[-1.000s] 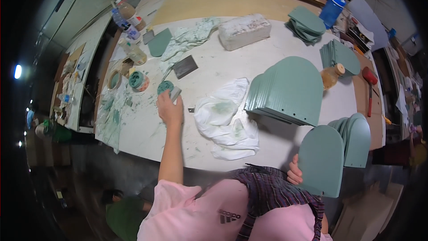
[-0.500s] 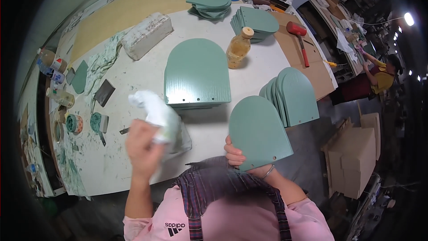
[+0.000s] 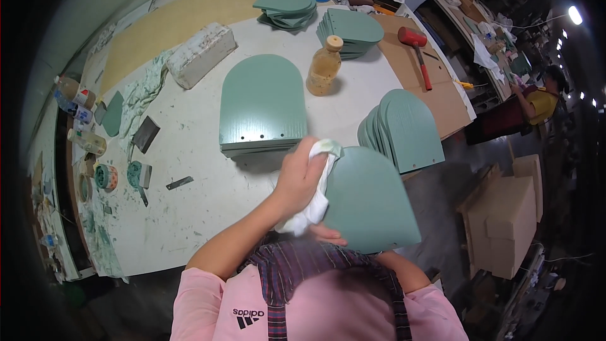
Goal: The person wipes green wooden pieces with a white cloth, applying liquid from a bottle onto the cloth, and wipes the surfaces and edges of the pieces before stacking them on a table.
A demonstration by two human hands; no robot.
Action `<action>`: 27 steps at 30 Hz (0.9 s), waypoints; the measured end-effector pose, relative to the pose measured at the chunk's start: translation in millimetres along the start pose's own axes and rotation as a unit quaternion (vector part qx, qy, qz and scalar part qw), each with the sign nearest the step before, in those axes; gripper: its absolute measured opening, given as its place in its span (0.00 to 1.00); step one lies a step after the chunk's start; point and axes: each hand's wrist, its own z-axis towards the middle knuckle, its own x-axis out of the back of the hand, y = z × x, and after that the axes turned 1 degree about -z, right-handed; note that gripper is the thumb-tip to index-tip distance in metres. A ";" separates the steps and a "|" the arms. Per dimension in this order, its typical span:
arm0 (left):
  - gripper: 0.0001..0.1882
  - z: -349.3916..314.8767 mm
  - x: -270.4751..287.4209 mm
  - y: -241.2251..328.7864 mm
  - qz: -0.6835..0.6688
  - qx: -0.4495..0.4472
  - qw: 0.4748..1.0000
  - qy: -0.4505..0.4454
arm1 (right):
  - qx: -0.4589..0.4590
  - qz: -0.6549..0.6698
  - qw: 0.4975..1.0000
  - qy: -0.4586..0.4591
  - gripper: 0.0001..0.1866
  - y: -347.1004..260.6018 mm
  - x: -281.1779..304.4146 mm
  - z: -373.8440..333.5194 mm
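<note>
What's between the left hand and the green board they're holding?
A white cloth: the head view shows it bunched between the left hand and the green board.

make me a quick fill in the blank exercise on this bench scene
The left hand holds a cloth coloured ____.
Of left and right, the cloth touches the panel on its ____ side.
The central stack shows ____ dark holes on top.
The mallet has a head coloured ____.

Missing words: white; left; three; red

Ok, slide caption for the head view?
Left hand holds a white cloth at a rounded green panel's edge; the right hand, mostly hidden, supports the panel.
</note>
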 end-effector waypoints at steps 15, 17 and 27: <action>0.13 -19.7 9.8 5.9 -0.303 0.152 0.936 -0.092 | 0.011 0.026 0.999 -0.026 0.29 -2.2 -6.9 12.1; 0.13 -20.4 10.8 -0.4 -0.302 0.154 0.935 -0.108 | -0.002 -0.031 0.999 -0.032 0.29 -5.8 -5.7 8.8; 0.09 -35.8 13.4 -22.9 -0.290 0.164 0.943 -0.014 | 0.188 -0.231 0.914 0.274 0.25 -66.3 -19.7 -61.2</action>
